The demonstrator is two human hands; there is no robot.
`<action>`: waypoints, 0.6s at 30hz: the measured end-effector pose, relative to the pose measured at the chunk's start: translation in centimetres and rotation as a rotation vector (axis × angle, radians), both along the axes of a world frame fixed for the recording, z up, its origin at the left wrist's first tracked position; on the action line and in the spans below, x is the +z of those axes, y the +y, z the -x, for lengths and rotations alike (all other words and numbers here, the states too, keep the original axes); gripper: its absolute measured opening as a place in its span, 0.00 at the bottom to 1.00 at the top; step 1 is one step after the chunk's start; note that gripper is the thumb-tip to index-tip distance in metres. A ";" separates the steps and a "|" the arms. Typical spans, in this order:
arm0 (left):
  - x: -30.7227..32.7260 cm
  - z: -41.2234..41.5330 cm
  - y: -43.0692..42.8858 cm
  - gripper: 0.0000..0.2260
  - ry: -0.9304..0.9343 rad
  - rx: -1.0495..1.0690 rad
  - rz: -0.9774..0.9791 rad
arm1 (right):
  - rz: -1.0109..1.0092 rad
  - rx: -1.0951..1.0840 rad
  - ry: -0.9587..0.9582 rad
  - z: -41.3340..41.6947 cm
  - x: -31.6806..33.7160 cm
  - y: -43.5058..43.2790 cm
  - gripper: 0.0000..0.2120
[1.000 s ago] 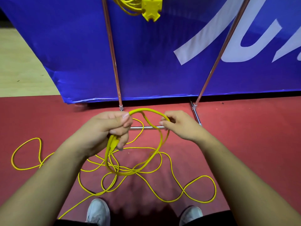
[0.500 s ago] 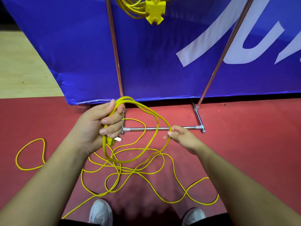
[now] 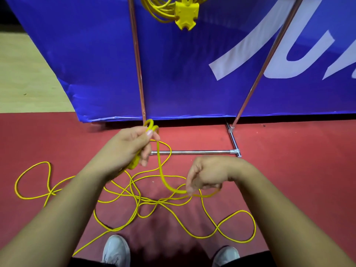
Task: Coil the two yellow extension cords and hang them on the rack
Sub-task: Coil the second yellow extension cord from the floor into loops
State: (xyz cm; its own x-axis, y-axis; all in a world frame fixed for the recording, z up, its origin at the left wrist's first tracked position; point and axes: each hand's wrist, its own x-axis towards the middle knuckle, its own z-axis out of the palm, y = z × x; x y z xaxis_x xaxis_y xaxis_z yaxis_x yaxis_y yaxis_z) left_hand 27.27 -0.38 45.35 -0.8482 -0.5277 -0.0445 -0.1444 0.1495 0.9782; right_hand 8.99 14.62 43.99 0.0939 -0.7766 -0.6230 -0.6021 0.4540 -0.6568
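Observation:
A long yellow extension cord (image 3: 202, 214) lies in loose tangled loops on the red floor. My left hand (image 3: 131, 149) grips a small bundle of its loops and its plug end, held up in front of the rack's left pole. From there the cord drops in a curve to my right hand (image 3: 208, 175), which is curled round it lower down and closer to me. A second yellow cord (image 3: 163, 10), coiled, hangs with its yellow socket block (image 3: 187, 13) at the top of the rack (image 3: 137, 60).
The rack's two copper poles rise to a blue banner (image 3: 192, 64); its chrome base bar (image 3: 192, 152) lies on the floor just beyond my hands. Cord loops spread left (image 3: 32, 182) and right (image 3: 237, 226). My two grey shoes (image 3: 115, 251) stand at the bottom edge.
My right hand slid down the cord and toward me, drawing out a new length. My left hand stayed put with its loops. The wide loop between the hands narrowed.

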 end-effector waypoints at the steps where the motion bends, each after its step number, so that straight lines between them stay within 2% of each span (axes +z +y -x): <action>1: 0.0 0.1 0.6 0.13 -0.033 -0.045 -0.019 | 0.033 0.040 -0.144 -0.4 0.7 0.2 0.06; 2: 0.0 0.3 1.3 0.13 -0.058 -0.096 -0.070 | 0.106 0.030 -0.284 -0.7 1.2 0.2 0.06; 4: -0.1 0.5 2.2 0.14 -0.079 -0.201 -0.195 | 0.295 -0.134 -0.508 -0.7 1.9 -0.1 0.08; 7: 0.3 0.4 2.2 0.14 0.022 -0.250 -0.301 | 0.474 -0.385 -0.646 0.5 1.4 -0.6 0.11; 8: 0.5 0.3 2.0 0.11 0.091 -0.235 -0.373 | 0.491 -0.403 -0.629 1.1 0.8 -0.6 0.10; 10: 0.9 0.1 1.5 0.07 0.223 -0.179 -0.547 | 0.453 -0.356 -0.440 2.4 -1.0 0.0 0.08; 12: 1.1 -0.1 0.8 0.07 0.288 -0.093 -0.654 | 0.366 -0.303 -0.289 3.8 -3.3 0.8 0.09; 14: 1.1 -0.3 0.1 0.08 0.250 -0.038 -0.641 | 0.355 -0.445 -0.362 4.4 -4.8 1.4 0.03; 18: 0.6 -0.6 -0.3 0.07 0.011 -0.082 -0.441 | 0.533 -0.810 -0.591 4.5 -4.4 0.6 0.03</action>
